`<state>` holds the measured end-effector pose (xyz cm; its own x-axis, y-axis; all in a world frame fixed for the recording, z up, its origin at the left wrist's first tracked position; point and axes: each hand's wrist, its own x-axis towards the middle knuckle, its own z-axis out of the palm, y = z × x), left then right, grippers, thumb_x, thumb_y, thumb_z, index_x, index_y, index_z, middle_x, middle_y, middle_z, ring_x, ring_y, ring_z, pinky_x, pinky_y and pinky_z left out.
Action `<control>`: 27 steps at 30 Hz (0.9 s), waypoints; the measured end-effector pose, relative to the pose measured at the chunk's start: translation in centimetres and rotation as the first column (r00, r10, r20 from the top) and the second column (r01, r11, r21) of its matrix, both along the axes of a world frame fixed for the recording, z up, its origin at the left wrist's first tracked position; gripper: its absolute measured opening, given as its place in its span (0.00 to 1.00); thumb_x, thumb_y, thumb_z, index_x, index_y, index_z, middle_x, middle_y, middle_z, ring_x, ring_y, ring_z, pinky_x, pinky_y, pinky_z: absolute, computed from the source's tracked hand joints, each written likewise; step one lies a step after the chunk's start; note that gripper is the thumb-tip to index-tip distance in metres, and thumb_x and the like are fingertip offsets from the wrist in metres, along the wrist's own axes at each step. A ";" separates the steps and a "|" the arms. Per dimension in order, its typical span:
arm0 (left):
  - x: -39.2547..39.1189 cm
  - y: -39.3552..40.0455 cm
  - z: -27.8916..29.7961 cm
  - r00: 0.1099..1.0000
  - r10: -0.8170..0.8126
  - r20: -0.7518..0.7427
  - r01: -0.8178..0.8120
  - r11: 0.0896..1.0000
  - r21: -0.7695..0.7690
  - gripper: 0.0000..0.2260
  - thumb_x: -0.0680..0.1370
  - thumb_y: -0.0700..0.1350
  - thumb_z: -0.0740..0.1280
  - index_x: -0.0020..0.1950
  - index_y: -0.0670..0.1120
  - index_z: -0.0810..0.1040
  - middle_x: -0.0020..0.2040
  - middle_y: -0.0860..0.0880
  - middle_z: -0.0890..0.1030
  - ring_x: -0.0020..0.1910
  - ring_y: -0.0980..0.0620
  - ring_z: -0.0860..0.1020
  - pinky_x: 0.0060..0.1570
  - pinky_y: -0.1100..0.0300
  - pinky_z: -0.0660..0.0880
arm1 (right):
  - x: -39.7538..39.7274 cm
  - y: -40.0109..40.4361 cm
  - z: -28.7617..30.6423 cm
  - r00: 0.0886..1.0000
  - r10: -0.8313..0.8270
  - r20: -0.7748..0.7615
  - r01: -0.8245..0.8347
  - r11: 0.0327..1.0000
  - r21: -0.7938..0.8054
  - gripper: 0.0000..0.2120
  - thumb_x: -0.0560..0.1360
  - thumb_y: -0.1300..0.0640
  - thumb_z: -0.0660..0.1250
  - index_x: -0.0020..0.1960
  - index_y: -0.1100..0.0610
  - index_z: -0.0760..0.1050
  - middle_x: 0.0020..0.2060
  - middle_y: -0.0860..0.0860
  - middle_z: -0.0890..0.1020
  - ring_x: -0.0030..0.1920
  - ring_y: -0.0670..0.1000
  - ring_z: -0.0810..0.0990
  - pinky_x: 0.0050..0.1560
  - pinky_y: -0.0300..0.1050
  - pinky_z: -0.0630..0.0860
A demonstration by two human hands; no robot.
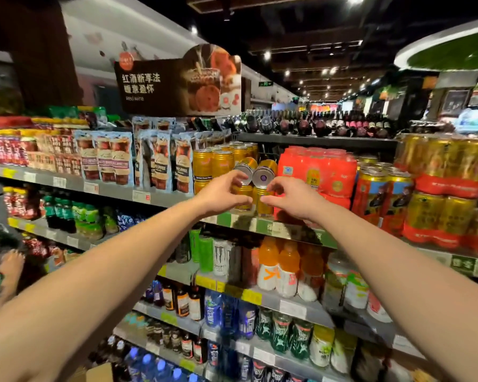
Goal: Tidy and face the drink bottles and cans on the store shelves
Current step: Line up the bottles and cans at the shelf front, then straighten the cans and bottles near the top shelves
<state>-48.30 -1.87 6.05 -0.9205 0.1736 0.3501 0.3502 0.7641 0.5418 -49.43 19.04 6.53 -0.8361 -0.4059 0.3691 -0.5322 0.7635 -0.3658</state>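
A drinks aisle is seen from head height, with both bare arms reached out to the gold cans on the upper shelf [271, 226].

Left of the cans, pouches [116, 158] are lined up facing front. Just left of the hands, upright gold cans [213, 162] are already stacked two high, labels out.

At the middle, two gold cans are held tipped on their sides, silver ends toward the camera, above a row of standing cans. The left can [244, 167] is gripped by the left hand [221, 193], fingers curled round its lower edge. The right can [265, 172] is gripped by the right hand [290, 198], fingers curled under it. Neither can is yet set upright.

Right of the cans, red multipacks [318, 169] and further gold cans [384, 194] are stacked, some at uneven angles.

Below the cans, shelves of bottles [278, 267] appear mostly faced. The task is judged partly done: the two held cans remain to be placed, and the stock to the right straightened.
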 end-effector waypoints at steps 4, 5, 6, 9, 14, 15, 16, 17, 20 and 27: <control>-3.5 -0.8 2.3 0.995 -0.008 -0.102 0.002 0.998 -0.062 0.25 0.74 0.52 0.76 0.68 0.50 0.74 0.64 0.50 0.79 0.63 0.53 0.77 0.61 0.55 0.75 | -2.7 0.2 1.2 0.997 -0.007 -0.078 0.010 0.999 0.047 0.23 0.76 0.42 0.70 0.63 0.58 0.77 0.59 0.54 0.81 0.58 0.55 0.79 0.58 0.49 0.75; -4.4 -1.0 2.9 0.992 -0.013 -0.128 0.005 0.998 -0.058 0.24 0.74 0.51 0.76 0.67 0.50 0.75 0.63 0.51 0.79 0.62 0.54 0.77 0.58 0.57 0.74 | -3.5 0.1 1.6 0.995 -0.012 -0.100 0.016 0.999 0.037 0.23 0.75 0.42 0.70 0.62 0.57 0.78 0.58 0.54 0.82 0.57 0.55 0.79 0.59 0.51 0.76; -5.4 -1.1 3.3 0.989 -0.015 -0.149 0.008 0.999 -0.049 0.23 0.74 0.51 0.76 0.67 0.51 0.75 0.62 0.52 0.79 0.60 0.55 0.76 0.55 0.58 0.73 | -4.2 0.1 1.8 0.993 -0.018 -0.120 0.020 1.000 0.014 0.21 0.75 0.42 0.71 0.60 0.57 0.78 0.56 0.54 0.82 0.56 0.56 0.79 0.58 0.53 0.76; -8.6 -1.8 4.2 0.980 -0.036 -0.195 0.027 0.998 -0.049 0.24 0.73 0.52 0.77 0.66 0.51 0.76 0.64 0.52 0.78 0.63 0.55 0.75 0.57 0.59 0.72 | -6.1 -0.6 2.5 0.981 -0.043 -0.191 0.037 0.999 -0.031 0.19 0.75 0.45 0.72 0.58 0.58 0.79 0.54 0.55 0.82 0.54 0.56 0.79 0.55 0.52 0.75; -13.7 -3.7 5.3 0.981 -0.090 -0.172 0.077 0.994 -0.083 0.24 0.72 0.55 0.76 0.66 0.53 0.76 0.64 0.51 0.78 0.64 0.52 0.75 0.64 0.52 0.73 | -10.0 -2.5 3.8 0.961 -0.139 -0.238 0.175 0.975 0.135 0.20 0.76 0.42 0.70 0.59 0.56 0.80 0.54 0.54 0.83 0.57 0.57 0.77 0.56 0.53 0.74; -14.7 -4.0 5.6 0.982 -0.110 -0.155 0.098 0.992 -0.084 0.25 0.72 0.56 0.76 0.66 0.53 0.76 0.64 0.50 0.78 0.64 0.52 0.75 0.64 0.51 0.73 | -10.8 -2.9 4.3 0.958 -0.161 -0.238 0.198 0.970 0.142 0.21 0.76 0.42 0.69 0.60 0.56 0.80 0.55 0.54 0.83 0.58 0.58 0.77 0.57 0.53 0.74; -15.7 -4.2 5.9 0.983 -0.131 -0.129 0.120 0.989 -0.090 0.25 0.72 0.56 0.76 0.66 0.53 0.76 0.65 0.49 0.78 0.65 0.51 0.75 0.65 0.50 0.72 | -11.5 -3.4 4.8 0.953 -0.185 -0.239 0.224 0.963 0.149 0.22 0.76 0.42 0.69 0.61 0.56 0.79 0.56 0.54 0.83 0.59 0.58 0.77 0.58 0.53 0.74; -16.6 -4.4 6.3 0.983 -0.154 -0.099 0.144 0.984 -0.103 0.24 0.72 0.56 0.76 0.66 0.53 0.75 0.66 0.49 0.77 0.65 0.50 0.74 0.66 0.50 0.72 | -12.2 -3.9 5.2 0.948 -0.212 -0.238 0.255 0.952 0.168 0.23 0.76 0.41 0.68 0.63 0.57 0.78 0.58 0.54 0.82 0.61 0.58 0.77 0.60 0.53 0.74; -19.3 -4.6 7.3 0.975 -0.224 -0.006 0.219 0.955 -0.199 0.24 0.74 0.57 0.74 0.66 0.52 0.75 0.66 0.49 0.77 0.64 0.50 0.75 0.63 0.53 0.72 | -14.4 -5.0 6.0 0.939 -0.295 -0.176 0.332 0.909 0.253 0.27 0.77 0.38 0.66 0.66 0.58 0.75 0.62 0.55 0.80 0.63 0.57 0.77 0.62 0.53 0.74; -23.0 -3.9 8.2 0.936 -0.321 0.143 0.350 0.890 -0.293 0.22 0.74 0.56 0.75 0.64 0.49 0.78 0.59 0.50 0.80 0.57 0.50 0.78 0.52 0.60 0.73 | -17.0 -6.1 6.8 0.922 -0.387 0.001 0.349 0.832 0.431 0.37 0.72 0.29 0.65 0.62 0.60 0.75 0.52 0.57 0.81 0.47 0.54 0.74 0.45 0.44 0.68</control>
